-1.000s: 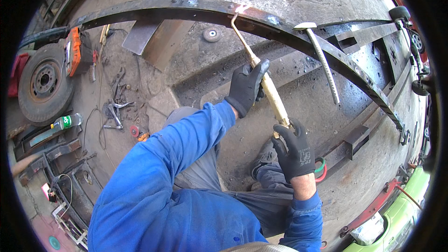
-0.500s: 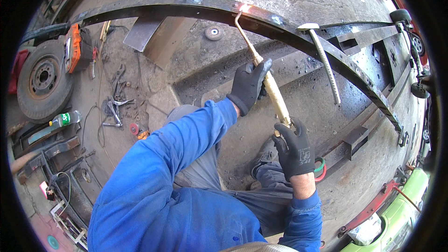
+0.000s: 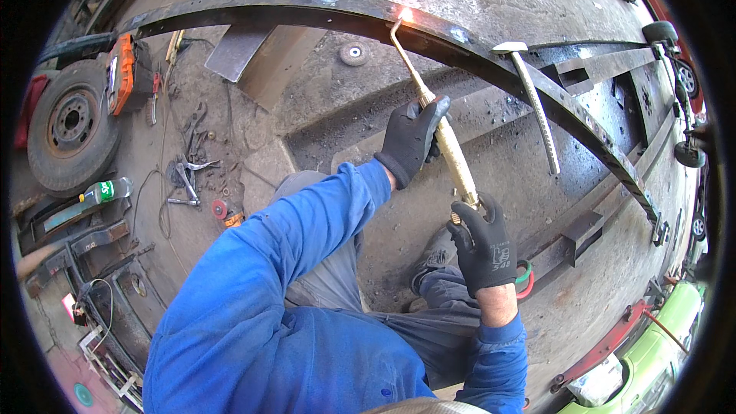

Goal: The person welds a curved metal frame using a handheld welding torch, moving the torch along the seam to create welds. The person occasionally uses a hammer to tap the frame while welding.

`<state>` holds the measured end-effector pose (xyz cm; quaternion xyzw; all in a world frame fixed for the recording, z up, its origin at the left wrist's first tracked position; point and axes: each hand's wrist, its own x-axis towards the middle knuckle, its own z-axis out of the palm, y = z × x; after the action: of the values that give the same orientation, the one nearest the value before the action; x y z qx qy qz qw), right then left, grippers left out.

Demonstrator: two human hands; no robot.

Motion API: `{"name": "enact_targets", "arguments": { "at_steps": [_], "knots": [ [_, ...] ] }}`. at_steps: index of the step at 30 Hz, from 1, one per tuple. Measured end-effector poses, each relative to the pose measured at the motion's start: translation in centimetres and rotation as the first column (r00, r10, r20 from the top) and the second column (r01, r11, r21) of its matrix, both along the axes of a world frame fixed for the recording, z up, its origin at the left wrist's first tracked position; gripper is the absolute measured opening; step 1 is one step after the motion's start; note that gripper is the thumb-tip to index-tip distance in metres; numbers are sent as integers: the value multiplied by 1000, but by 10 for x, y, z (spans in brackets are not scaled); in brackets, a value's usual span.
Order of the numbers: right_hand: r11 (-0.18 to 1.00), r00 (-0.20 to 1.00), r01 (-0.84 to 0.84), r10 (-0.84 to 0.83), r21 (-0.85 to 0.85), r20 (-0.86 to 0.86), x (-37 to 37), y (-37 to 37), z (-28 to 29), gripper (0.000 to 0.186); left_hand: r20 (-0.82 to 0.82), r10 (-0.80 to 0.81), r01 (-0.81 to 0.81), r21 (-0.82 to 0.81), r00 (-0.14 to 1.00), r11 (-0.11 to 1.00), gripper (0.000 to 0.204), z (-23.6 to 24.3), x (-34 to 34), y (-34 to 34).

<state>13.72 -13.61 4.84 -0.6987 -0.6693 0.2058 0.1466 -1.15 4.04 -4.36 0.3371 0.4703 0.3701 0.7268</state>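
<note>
My left hand in a black glove grips the body of a brass gas torch. My right hand, also gloved, holds the torch's rear end at the valve knobs. The bent nozzle reaches up to a long dark steel beam, where a bright orange-white glow shows at the tip. A hammer with a pale perforated handle leans across the beam, right of the torch. Green and red hoses show beside my right hand.
Left lie a tyre, an orange toolbox, a bottle, pliers and a grinder. A small wheel, steel plates and channel pieces lie around the beam; green bodywork is at lower right.
The view has shifted slightly against the beam and floor. The glow at the nozzle tip looks more orange and compact. Both hands keep their hold on the torch.
</note>
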Motion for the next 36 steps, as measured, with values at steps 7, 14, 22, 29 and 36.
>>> {"name": "enact_targets", "arguments": {
  "at_steps": [7,14,22,29,36],
  "knots": [
    [999,1000,7,-7,-31,-17,0,1,1,40,16,18,-18,-5,1000,1000,45,-3,1,1],
    [1000,1000,14,-14,-14,-15,1,3,-1,40,12,18,-18,14,1000,1000,44,-4,1,2],
    [999,1000,23,-23,-24,-16,-1,4,3,38,19,15,-15,5,1000,1000,42,-2,2,2],
    [997,997,37,-42,-68,-72,-2,4,6,35,37,24,-25,20,999,1000,46,-1,1,2],
    [1000,999,7,-7,-8,-37,1,3,2,38,44,30,-31,25,999,999,45,0,2,2]
  ]
}}
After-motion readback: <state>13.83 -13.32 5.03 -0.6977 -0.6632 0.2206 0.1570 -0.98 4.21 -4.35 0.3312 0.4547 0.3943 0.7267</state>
